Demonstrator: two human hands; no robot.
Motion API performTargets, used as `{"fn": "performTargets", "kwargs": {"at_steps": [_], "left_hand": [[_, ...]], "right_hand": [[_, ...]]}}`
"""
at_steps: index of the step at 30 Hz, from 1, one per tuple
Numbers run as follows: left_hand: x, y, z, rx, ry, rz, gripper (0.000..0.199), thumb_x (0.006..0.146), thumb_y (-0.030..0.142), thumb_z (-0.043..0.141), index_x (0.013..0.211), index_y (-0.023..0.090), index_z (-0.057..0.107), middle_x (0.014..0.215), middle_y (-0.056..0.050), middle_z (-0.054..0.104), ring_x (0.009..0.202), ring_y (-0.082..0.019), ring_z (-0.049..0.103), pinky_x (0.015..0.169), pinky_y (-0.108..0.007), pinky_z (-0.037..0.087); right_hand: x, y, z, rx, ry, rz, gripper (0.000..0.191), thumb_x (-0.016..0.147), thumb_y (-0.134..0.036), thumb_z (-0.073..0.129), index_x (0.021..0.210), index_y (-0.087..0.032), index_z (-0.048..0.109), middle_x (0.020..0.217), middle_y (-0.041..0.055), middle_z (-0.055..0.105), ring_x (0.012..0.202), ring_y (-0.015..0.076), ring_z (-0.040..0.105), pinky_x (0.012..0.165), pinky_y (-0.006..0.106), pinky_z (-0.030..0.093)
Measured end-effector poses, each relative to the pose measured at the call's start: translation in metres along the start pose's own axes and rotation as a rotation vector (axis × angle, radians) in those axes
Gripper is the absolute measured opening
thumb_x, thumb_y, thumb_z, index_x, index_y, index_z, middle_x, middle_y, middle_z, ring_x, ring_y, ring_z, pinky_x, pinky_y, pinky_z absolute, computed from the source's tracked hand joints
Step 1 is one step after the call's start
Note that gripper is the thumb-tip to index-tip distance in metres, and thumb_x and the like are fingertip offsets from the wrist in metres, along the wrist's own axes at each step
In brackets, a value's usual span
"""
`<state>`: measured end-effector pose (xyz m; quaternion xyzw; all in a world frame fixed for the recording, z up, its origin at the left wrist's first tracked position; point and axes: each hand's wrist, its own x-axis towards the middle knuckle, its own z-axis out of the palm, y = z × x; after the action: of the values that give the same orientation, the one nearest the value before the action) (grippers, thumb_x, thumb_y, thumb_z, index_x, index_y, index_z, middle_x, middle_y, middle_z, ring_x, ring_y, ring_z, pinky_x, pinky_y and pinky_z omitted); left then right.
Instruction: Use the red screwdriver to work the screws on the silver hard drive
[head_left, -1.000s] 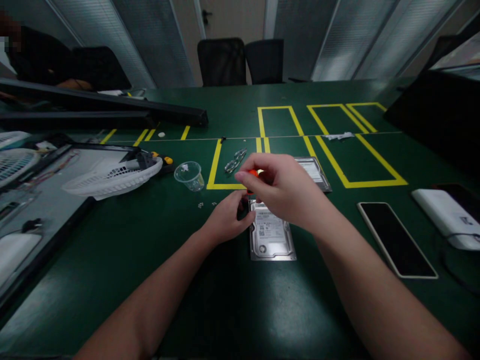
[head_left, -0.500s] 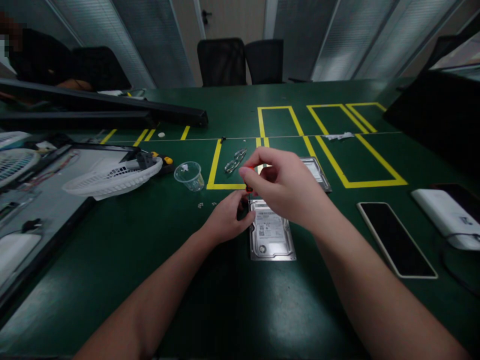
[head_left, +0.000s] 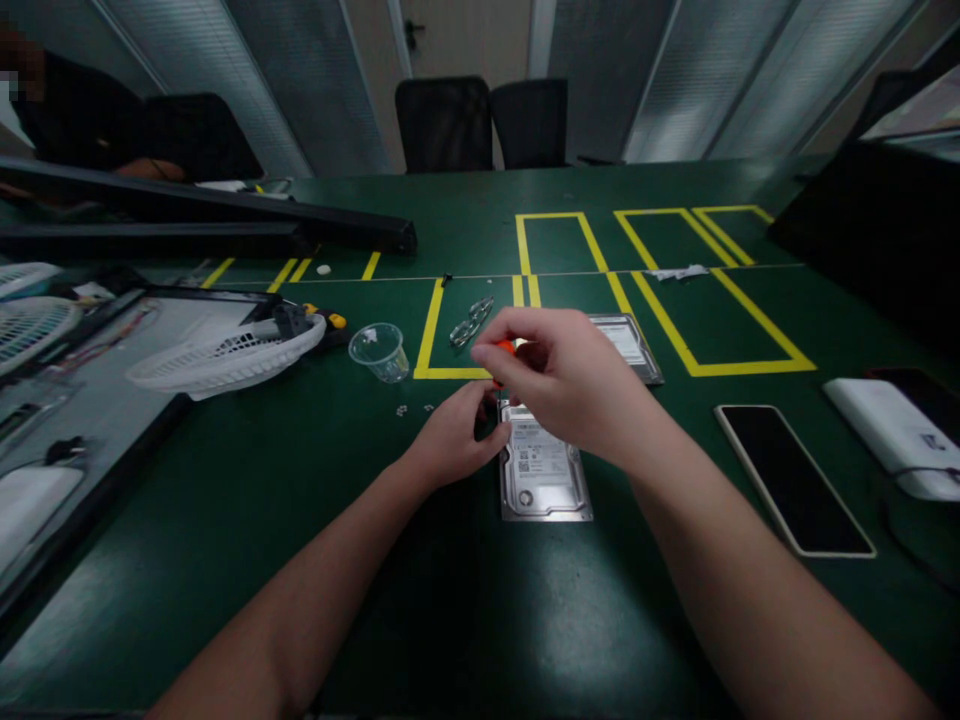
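Observation:
A silver hard drive (head_left: 541,468) with a white label lies flat on the green table. My right hand (head_left: 551,370) is closed around a small red-orange screwdriver (head_left: 504,350), held upright over the drive's far left corner; its tip is hard to make out. At the drive's left edge, my left hand (head_left: 461,432) grips the drive, thumb on its upper left side and fingers partly hidden behind the corner. A second hard drive (head_left: 628,345) lies beyond my right wrist. Several tiny screws (head_left: 402,411) rest left of my left hand.
A clear plastic cup (head_left: 379,350) and glasses (head_left: 471,322) stand beyond my left hand. White fan-like grilles (head_left: 225,358) and a panel are at left. A phone (head_left: 793,478) and white device (head_left: 896,435) lie right. A person (head_left: 82,115) sits far left.
My right hand has lowered slightly, its fingers shifting a little on the screwdriver handle. My left hand and the drive beneath look unmoved.

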<state>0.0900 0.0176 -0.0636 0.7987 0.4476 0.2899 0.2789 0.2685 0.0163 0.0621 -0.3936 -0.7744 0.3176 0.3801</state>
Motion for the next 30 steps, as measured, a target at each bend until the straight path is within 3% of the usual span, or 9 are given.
{"fn": "performTargets", "kwargs": {"at_steps": [4,9,19,24,30], "left_hand": [[-0.0007,-0.0002,0.0003,0.010,0.002,-0.001,0.025,0.091,0.026,0.068,0.114,0.018,0.060,0.106,-0.007,0.068,0.089,-0.021,0.062,0.078,-0.036,0.052],[-0.0007,0.0014,-0.0001,-0.001,-0.010,-0.025,0.027,0.091,0.026,0.069,0.115,0.019,0.059,0.106,-0.007,0.068,0.089,-0.021,0.063,0.077,-0.035,0.053],[-0.0009,0.0019,-0.0001,0.010,0.000,-0.038,0.026,0.091,0.029,0.069,0.114,0.019,0.060,0.100,-0.005,0.066,0.085,-0.020,0.062,0.076,-0.034,0.051],[-0.0005,0.0020,-0.0009,0.010,-0.005,-0.025,0.027,0.091,0.028,0.069,0.114,0.018,0.060,0.101,-0.006,0.066,0.085,-0.020,0.061,0.075,-0.034,0.050],[-0.0004,0.0030,-0.0013,0.018,-0.001,-0.009,0.026,0.091,0.026,0.068,0.114,0.018,0.059,0.102,-0.006,0.067,0.086,-0.020,0.061,0.076,-0.034,0.050]], "right_hand": [[0.0013,0.0029,0.0024,-0.003,0.023,0.051,0.026,0.106,-0.037,0.054,0.093,-0.019,0.068,0.085,0.0026,0.068,0.082,0.0171,0.063,0.072,0.031,0.042],[0.0018,0.0073,0.0053,0.008,0.030,0.073,0.027,0.109,-0.030,0.044,0.114,-0.019,0.068,0.101,0.0063,0.070,0.093,0.0190,0.066,0.074,0.031,0.044],[-0.0013,0.0038,0.0023,-0.094,0.115,0.106,0.014,0.098,-0.034,0.064,0.090,-0.023,0.059,0.070,-0.0022,0.060,0.062,0.0142,0.051,0.061,0.033,0.034],[-0.0003,0.0020,0.0013,-0.028,0.075,0.046,0.007,0.098,-0.023,0.059,0.095,-0.021,0.064,0.092,0.0009,0.067,0.070,0.0131,0.055,0.064,0.031,0.039],[0.0007,0.0010,0.0009,0.005,0.012,0.070,0.021,0.104,-0.034,0.056,0.094,-0.020,0.068,0.087,0.0023,0.068,0.082,0.0172,0.062,0.071,0.031,0.043]]}}
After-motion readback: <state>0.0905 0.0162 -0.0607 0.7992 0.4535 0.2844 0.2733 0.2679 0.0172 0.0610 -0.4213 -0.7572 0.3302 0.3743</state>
